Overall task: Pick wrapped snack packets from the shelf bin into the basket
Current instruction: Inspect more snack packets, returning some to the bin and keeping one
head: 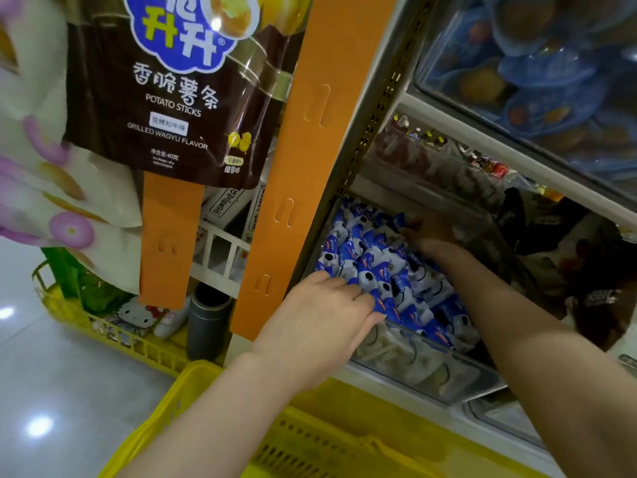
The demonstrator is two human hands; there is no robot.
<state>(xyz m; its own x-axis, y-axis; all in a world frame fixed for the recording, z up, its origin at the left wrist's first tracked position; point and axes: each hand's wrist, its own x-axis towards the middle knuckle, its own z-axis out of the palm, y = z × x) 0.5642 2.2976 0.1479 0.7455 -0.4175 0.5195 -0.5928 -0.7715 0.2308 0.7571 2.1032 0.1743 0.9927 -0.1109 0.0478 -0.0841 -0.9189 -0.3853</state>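
Blue-and-white wrapped snack packets [375, 267] lie heaped in the clear shelf bin [431, 370], their long axes pointing in mixed directions. Left hand [324, 322] rests palm down on the near packets with its fingers almost straight, gripping nothing visible. Right hand [427, 232] reaches among the rear packets in shadow, so its grip cannot be told. The yellow basket [193, 391] sits below the bin.

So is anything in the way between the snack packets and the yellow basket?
Only the bin's clear front wall: the packets must be lifted over it. The yellow basket sits open just below. The left hand and right hand rest on the packets.
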